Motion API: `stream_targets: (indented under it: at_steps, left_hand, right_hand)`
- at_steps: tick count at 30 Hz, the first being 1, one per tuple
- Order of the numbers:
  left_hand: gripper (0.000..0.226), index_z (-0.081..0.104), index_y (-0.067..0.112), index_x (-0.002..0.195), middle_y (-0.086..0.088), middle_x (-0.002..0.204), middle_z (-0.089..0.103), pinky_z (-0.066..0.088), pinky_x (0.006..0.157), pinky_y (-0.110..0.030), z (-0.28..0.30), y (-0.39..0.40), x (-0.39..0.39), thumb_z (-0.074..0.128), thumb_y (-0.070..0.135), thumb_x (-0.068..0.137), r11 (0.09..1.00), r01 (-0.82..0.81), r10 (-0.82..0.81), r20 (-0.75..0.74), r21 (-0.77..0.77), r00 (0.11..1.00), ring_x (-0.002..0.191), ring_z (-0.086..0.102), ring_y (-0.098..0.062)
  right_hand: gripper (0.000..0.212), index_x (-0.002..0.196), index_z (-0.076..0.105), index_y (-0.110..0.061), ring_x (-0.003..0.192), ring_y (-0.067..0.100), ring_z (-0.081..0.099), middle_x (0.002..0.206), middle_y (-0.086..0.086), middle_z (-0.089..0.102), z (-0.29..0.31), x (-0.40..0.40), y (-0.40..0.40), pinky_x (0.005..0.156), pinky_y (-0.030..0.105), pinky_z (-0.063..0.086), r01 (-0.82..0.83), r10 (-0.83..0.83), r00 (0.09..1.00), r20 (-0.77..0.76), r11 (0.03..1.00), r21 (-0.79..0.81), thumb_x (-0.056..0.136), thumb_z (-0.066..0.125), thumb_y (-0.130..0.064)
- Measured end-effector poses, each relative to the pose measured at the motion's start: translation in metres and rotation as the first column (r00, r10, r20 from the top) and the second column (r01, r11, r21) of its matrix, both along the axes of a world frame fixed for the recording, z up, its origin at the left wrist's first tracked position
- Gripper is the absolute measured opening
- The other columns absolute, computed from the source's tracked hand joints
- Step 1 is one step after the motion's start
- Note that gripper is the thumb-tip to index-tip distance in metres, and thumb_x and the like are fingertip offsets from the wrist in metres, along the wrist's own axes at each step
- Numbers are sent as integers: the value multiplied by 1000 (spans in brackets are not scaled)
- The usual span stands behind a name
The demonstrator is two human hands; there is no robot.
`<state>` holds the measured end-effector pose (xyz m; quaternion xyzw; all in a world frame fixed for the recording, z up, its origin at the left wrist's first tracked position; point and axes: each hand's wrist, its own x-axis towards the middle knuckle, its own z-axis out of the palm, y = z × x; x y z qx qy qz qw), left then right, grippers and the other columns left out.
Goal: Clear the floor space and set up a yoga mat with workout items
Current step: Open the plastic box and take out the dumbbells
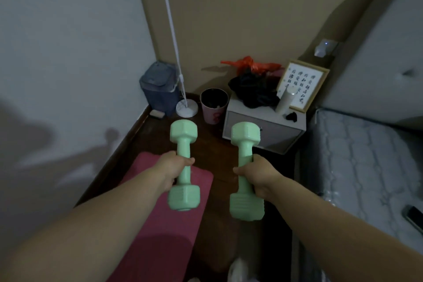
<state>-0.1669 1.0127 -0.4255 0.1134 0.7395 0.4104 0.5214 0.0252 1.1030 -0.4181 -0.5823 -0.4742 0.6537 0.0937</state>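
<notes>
Mint-green plastic, twice over: I see my left hand (pixel 172 170) curled tight round the handle of one mint-green hex-ended dumbbell (pixel 183 165), and my right hand (pixel 257 176) wrapped the same way round the second mint-green dumbbell (pixel 246 170). Both weights are held in the air, end-on toward the far wall, side by side and apart from each other.

I take the white bedside cabinet (pixel 263 130) as my landmark. The pink foam yoga mat (pixel 160 224) lies unrolled on the dark wood floor (pixel 219 167), well to the left of the cabinet and nearer to me; the left dumbbell hangs over its far end, the right one over bare floor beside it.

Just left of the cabinet stands a pink round bin (pixel 214 105), its inside dark with one small pale item I cannot identify. Further left are the round white base of a floor lamp (pixel 187 107) and a grey lidded bin (pixel 159 88), lid shut, in the corner. On the cabinet's top lie a heap of black cloth (pixel 254 91), a red plastic bag (pixel 251 64), a white cylinder (pixel 285 101) and a framed calligraphy print (pixel 302 86). To the cabinet's right is a quilted white mattress (pixel 357 167).
</notes>
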Motion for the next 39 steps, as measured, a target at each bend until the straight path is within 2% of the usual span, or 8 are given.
stream_targets:
  at_steps: [5,9,14,18,24,30,34,39]
  left_hand:
    - [33,55,9,114,-11,98,61,52,78,-41,-26,102,-46,68,9,84,997,-41,36,-77,-58,996,88,60,-25]
    - [34,56,5,116,-14,96,62,51,75,-41,-54,157,-84,66,5,84,991,-57,47,-84,-120,995,84,60,-25]
    - [41,51,6,124,-14,106,61,49,74,-38,-98,206,-135,65,9,86,977,-66,42,-121,-202,992,93,60,-27]
    - [46,49,8,127,-10,105,59,52,85,-41,-162,247,-183,67,13,86,970,-78,42,-157,-231,987,96,60,-26]
    - [49,47,10,130,-5,104,58,50,79,-35,-279,287,-232,68,17,86,963,-84,36,-189,-254,981,93,59,-21]
    - [52,46,8,133,-4,104,55,47,80,-34,-462,338,-278,67,14,86,962,-79,15,-239,-261,971,94,56,-21]
    - [54,44,11,136,-10,120,57,49,89,-38,-579,364,-300,66,16,87,956,-37,-45,-271,-290,962,105,57,-26]
    - [60,38,14,142,-11,133,51,44,95,-36,-679,389,-318,65,19,89,934,51,-163,-295,-353,941,118,52,-28]
  right_hand:
    - [35,114,48,-5,86,27,56,100,15,56,-44,-53,119,76,42,51,-54,54,999,3,997,-54,83,64,2]
    - [37,114,47,-9,88,27,57,101,15,57,-76,-98,189,82,44,52,-103,104,994,16,992,-72,83,64,2]
    - [43,120,49,-9,97,31,60,109,17,59,-122,-156,243,87,47,53,-133,141,989,48,981,-141,81,66,2]
    - [42,118,47,-8,100,30,59,110,15,58,-192,-203,280,88,47,52,-103,119,989,90,980,-171,82,68,-3]
    - [52,123,43,-7,100,32,60,111,15,58,-324,-262,316,88,52,53,-82,112,985,128,972,-219,80,71,-11]
    - [56,129,40,-7,106,31,57,117,14,56,-517,-320,356,92,50,51,-77,113,982,154,972,-221,83,71,-14]
    - [60,133,38,-7,109,33,56,122,15,55,-633,-344,375,93,51,50,-83,124,978,166,968,-236,83,71,-13]
    - [60,131,40,-5,109,34,55,122,17,53,-728,-363,390,94,51,49,-88,132,972,194,972,-218,81,72,-11]
